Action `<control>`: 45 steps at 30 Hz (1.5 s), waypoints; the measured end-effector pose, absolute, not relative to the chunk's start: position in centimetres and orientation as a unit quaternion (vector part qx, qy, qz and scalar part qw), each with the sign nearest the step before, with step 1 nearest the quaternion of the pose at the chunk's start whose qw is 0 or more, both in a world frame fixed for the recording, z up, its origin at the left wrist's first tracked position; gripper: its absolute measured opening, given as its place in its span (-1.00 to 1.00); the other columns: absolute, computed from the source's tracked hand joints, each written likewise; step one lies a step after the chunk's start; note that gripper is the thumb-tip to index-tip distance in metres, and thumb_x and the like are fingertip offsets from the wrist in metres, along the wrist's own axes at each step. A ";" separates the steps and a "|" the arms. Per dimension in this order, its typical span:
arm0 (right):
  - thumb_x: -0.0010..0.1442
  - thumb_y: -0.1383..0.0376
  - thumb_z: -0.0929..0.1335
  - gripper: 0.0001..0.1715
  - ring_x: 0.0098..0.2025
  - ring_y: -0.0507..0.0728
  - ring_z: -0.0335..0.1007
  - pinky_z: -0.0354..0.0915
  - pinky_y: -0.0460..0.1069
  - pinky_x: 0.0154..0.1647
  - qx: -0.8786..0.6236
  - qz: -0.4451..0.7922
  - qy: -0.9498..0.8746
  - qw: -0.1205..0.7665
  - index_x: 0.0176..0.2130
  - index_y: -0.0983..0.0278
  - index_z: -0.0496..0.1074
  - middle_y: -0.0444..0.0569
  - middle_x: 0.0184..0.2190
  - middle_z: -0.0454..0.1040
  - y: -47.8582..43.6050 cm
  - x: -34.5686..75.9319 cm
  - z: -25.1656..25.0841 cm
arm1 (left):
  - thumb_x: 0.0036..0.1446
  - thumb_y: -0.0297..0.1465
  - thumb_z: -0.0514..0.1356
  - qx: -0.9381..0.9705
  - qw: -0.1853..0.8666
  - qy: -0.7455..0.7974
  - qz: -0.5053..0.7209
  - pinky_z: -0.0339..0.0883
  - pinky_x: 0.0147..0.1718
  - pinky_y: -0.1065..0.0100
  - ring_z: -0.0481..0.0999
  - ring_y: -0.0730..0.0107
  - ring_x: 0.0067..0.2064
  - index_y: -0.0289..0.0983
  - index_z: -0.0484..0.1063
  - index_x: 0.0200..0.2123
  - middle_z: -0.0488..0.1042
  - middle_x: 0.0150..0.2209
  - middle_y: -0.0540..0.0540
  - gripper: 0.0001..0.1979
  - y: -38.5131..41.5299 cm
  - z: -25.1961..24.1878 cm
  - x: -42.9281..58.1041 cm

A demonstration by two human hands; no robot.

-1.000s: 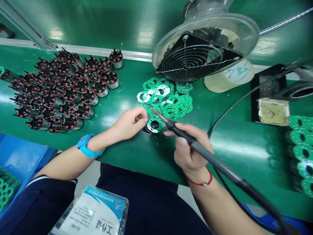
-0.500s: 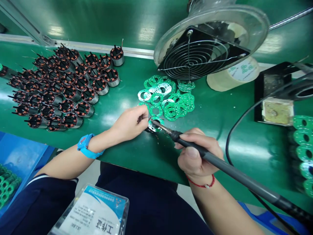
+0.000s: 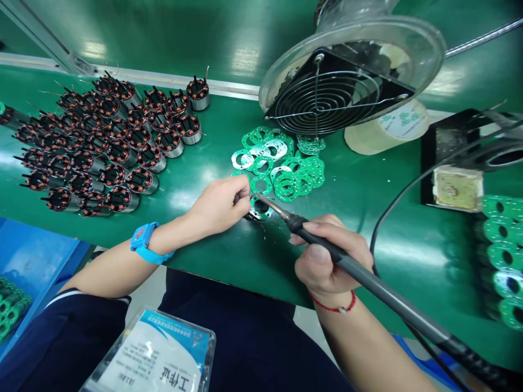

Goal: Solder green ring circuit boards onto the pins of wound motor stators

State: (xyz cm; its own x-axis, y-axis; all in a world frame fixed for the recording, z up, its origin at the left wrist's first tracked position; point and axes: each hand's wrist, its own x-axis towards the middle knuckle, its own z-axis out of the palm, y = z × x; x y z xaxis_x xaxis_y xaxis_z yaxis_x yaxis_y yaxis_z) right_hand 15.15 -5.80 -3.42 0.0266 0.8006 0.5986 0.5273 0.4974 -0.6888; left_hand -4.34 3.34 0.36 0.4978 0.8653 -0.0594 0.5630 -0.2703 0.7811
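A green table point(image 3: 216, 155) forms the work surface, with a green panel point(image 3: 171, 32) standing behind it. On the table, directly in front of you, is a ring-shaped board point(image 3: 254, 212) with a dark body under its near edge; fine wires stick out beside it.

Your left hand point(image 3: 220, 209) is positioned at the left edge of the board. Its fingers are curled, with thumb and forefinger close together; whether they grip anything cannot be told from this angle.

Your right hand point(image 3: 330, 261) grips the soldering iron point(image 3: 376, 284), fingers closed around the handle. The iron slants toward the board, and its tip is over the ring; contact cannot be confirmed. A black cable point(image 3: 379, 220) runs behind your right hand.

Loose boards point(image 3: 304, 177) lie in an overlapping pile just beyond the ring. Above the pile is a fan point(image 3: 318, 106) with a wire guard, set in a clear hood point(image 3: 425, 49). To its right, locate the tape roll point(image 3: 370, 136) and a pale yellow sponge point(image 3: 457, 188). Further right, more green boards point(image 3: 504, 234) form a row. At far left, wound stators point(image 3: 118, 152) stand closely grouped on the table.
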 end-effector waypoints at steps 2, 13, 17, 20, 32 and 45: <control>0.35 0.19 0.26 -0.65 -0.39 0.24 0.53 0.41 0.18 -0.36 -0.489 0.121 -0.680 0.533 0.11 0.10 0.32 -0.04 -0.39 0.53 -5.3 14.6 -3.1 | 0.02 -0.60 0.05 0.776 0.387 0.461 0.190 0.04 -0.46 0.39 0.19 0.50 -0.49 -0.24 0.16 -0.50 0.22 -0.56 0.09 -0.83 3.3 0.4 -4.3; 0.27 0.28 0.34 -0.40 0.05 0.29 0.41 0.38 0.25 0.04 -0.501 0.178 -0.777 0.337 0.25 0.09 0.16 0.05 0.07 0.48 -2.7 13.8 -2.7 | 0.15 -0.46 0.11 0.753 0.407 0.478 0.197 0.11 -0.45 0.39 0.27 0.50 -0.46 -0.24 0.22 -0.31 0.27 -0.48 0.08 -0.93 3.0 0.1 -4.6; 0.26 0.15 0.39 -0.37 0.06 0.31 0.41 0.40 0.26 0.05 -0.554 0.165 -0.719 0.387 0.24 0.13 0.16 0.08 0.04 0.47 -2.9 14.5 -3.0 | 0.17 -0.28 0.20 0.779 0.417 0.448 0.136 0.18 -0.43 0.36 0.33 0.43 -0.40 -0.24 0.22 -0.15 0.32 -0.38 0.04 -0.74 2.7 0.0 -4.8; 0.28 0.20 0.37 -0.38 0.14 0.30 0.38 0.36 0.27 0.14 -0.553 0.180 -0.707 0.403 0.25 0.14 0.15 0.11 0.11 0.42 -3.2 14.8 -3.3 | 0.17 -0.41 0.14 0.827 0.388 0.395 0.099 0.21 -0.37 0.34 0.35 0.40 -0.35 -0.24 0.27 -0.27 0.35 -0.37 0.01 -0.92 2.6 -0.3 -4.9; 0.27 0.27 0.37 -0.39 -0.05 0.27 0.46 0.43 0.19 -0.12 -0.493 0.131 -0.771 0.381 0.25 0.11 0.16 0.07 0.02 0.50 -3.2 13.7 -3.2 | 0.17 -0.45 0.14 0.735 0.491 0.410 0.226 0.23 -0.38 0.39 0.30 0.49 -0.41 -0.28 0.31 -0.37 0.34 -0.44 0.03 -0.94 3.2 -0.2 -4.8; 0.25 0.37 0.34 -0.40 -0.02 0.25 0.43 0.33 0.16 -0.06 -0.476 0.057 -0.792 0.378 0.22 0.09 0.18 -0.01 -0.08 0.58 -3.3 13.5 -2.5 | 0.10 -0.50 0.18 0.623 0.615 0.418 0.243 0.18 -0.42 0.46 0.26 0.56 -0.46 -0.31 0.33 -0.44 0.30 -0.51 0.08 -0.92 3.4 -0.6 -4.6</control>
